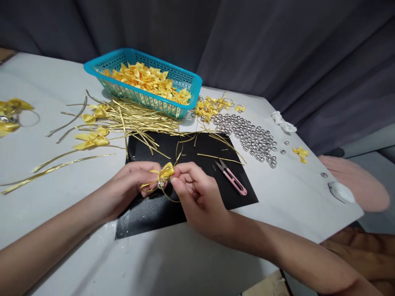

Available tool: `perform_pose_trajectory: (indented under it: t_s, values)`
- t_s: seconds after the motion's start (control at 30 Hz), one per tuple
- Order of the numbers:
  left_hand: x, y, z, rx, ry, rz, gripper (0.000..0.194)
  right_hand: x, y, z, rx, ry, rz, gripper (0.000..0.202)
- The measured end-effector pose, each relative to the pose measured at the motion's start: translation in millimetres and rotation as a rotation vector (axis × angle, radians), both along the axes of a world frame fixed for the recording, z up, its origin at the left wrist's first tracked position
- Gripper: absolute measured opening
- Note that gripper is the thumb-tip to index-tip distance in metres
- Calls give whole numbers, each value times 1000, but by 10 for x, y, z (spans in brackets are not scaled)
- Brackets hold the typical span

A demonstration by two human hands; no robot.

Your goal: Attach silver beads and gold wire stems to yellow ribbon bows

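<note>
Over the black mat (148, 218), my left hand (132, 181) is closed on a yellow ribbon bow (167, 172), thumb and fingers pinching its left side. A small silvery piece (161, 184) sits at the middle of the bow. My right hand (197, 191) touches the bow's right side, its thumb and forefinger pinched on a thin gold cord (169, 199) that loops below the bow. Exactly where the cord passes between the fingertips is hidden. Pink-handled thread snips (233, 179) lie on the mat to the right of my right hand.
Behind the mat stands a blue basket (197, 84) of yellow bows. Gold cords (138, 119) lie in front of it. Silver pieces (247, 133) are heaped at right, beside finished-looking bows (208, 107). Further right are crumpled white material (283, 122), a white object (341, 192) and a pink stool (354, 181).
</note>
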State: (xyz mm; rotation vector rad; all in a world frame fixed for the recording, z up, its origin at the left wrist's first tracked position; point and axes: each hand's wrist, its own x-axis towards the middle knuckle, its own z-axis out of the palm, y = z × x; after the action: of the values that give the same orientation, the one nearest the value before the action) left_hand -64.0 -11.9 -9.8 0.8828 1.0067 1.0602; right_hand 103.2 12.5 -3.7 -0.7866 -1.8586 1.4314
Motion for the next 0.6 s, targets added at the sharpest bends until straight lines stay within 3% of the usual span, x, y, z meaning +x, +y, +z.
perform_pose_trajectory:
  t_s: [0.43,0.6]
  values:
    - [-32,-21,-42,-1,-2,-12,26,29,46,49,177,-97,10,6]
    - [-22,-19,-36,-7,-13,-10,26,60,87,75,346,-156,21,10]
